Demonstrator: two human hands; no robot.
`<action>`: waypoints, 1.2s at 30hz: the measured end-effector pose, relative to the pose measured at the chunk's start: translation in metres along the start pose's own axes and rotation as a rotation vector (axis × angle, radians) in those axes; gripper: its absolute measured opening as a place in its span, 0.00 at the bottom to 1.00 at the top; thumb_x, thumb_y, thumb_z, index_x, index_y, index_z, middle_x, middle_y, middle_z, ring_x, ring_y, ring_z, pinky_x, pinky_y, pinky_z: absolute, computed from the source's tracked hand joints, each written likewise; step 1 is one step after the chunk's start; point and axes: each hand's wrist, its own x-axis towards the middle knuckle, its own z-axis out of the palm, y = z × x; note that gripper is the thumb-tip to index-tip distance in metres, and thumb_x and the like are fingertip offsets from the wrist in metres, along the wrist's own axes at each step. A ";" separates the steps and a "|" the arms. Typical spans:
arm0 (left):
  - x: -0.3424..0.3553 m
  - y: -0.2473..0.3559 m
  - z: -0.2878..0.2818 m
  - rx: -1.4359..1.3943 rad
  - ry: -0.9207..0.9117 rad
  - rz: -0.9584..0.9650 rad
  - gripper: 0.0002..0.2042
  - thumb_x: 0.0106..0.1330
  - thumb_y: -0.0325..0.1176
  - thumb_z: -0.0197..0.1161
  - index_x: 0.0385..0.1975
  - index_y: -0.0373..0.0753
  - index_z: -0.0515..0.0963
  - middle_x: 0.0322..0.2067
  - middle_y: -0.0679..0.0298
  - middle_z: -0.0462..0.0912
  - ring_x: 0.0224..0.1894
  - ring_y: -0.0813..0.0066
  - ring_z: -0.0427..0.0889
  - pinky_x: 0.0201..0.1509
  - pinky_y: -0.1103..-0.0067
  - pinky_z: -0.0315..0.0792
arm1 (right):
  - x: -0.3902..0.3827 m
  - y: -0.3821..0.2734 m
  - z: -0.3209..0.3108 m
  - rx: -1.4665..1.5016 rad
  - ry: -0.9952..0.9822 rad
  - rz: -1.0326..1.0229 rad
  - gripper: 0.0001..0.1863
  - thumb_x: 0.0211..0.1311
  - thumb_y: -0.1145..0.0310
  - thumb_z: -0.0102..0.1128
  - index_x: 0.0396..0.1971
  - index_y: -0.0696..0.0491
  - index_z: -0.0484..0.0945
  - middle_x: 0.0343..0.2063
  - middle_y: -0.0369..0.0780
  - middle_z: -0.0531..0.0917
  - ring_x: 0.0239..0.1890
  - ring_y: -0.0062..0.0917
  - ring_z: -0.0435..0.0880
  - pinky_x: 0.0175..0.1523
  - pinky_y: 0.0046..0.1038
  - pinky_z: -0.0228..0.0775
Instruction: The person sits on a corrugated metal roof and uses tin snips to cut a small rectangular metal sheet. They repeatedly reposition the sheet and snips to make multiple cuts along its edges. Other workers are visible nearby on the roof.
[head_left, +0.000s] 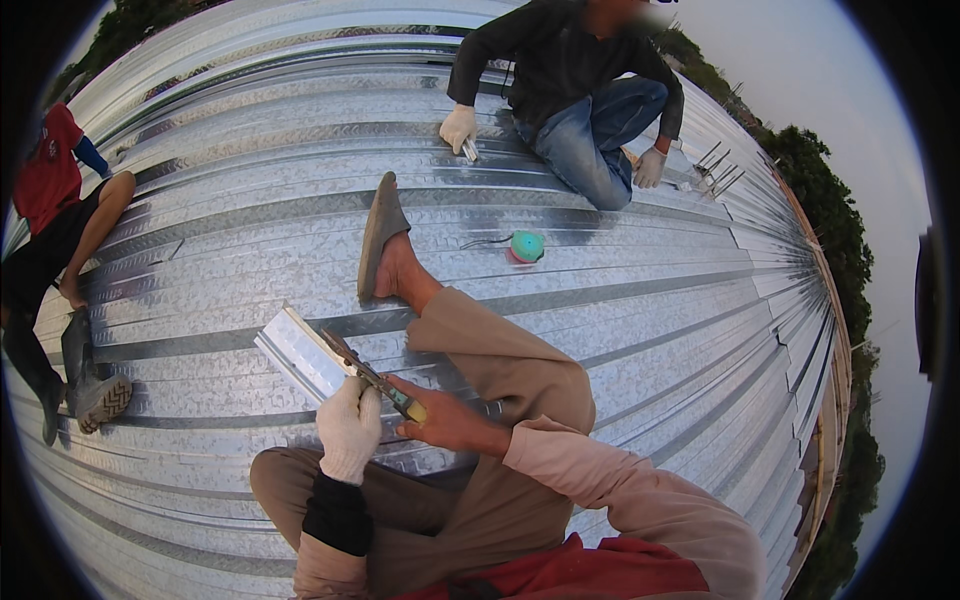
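My left hand (349,430), in a white knit glove, grips a short piece of ribbed sheet metal (297,347) above my bent leg. Bare, my right hand (450,420) is wrapped round the yellow-green handles of a pair of tin snips (378,380). The snips' dark jaws lie along the right edge of the metal piece, close to my gloved fingers. Whether the blades have metal between them I cannot tell. Part of the handles is hidden inside my right hand.
I sit on a corrugated metal roof (640,280). A teal tape measure (527,246) lies beyond my sandalled foot (385,240). One person (575,100) squats ahead, a gloved hand on a small metal strip (469,150); another (60,200) sits at the left. The roof edge (835,330) curves along the right.
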 end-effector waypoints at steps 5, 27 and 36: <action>0.000 -0.002 0.000 -0.198 -0.068 -0.144 0.11 0.72 0.34 0.61 0.33 0.31 0.80 0.21 0.56 0.82 0.24 0.66 0.82 0.31 0.69 0.74 | 0.000 0.005 0.002 -0.006 0.032 -0.035 0.51 0.64 0.59 0.68 0.83 0.39 0.51 0.51 0.58 0.86 0.56 0.59 0.83 0.63 0.48 0.74; 0.001 0.003 -0.001 -0.153 -0.041 -0.110 0.10 0.73 0.35 0.61 0.38 0.32 0.82 0.24 0.50 0.84 0.28 0.54 0.86 0.35 0.66 0.76 | -0.001 -0.001 0.000 0.083 0.030 -0.032 0.52 0.62 0.61 0.70 0.84 0.36 0.50 0.53 0.56 0.85 0.57 0.54 0.85 0.63 0.44 0.75; 0.001 0.003 -0.003 -0.397 -0.129 -0.326 0.13 0.74 0.36 0.58 0.36 0.31 0.81 0.21 0.62 0.80 0.24 0.75 0.79 0.30 0.74 0.72 | -0.001 -0.003 0.003 -0.002 0.065 -0.065 0.51 0.63 0.64 0.67 0.83 0.35 0.49 0.51 0.59 0.85 0.54 0.59 0.84 0.61 0.48 0.75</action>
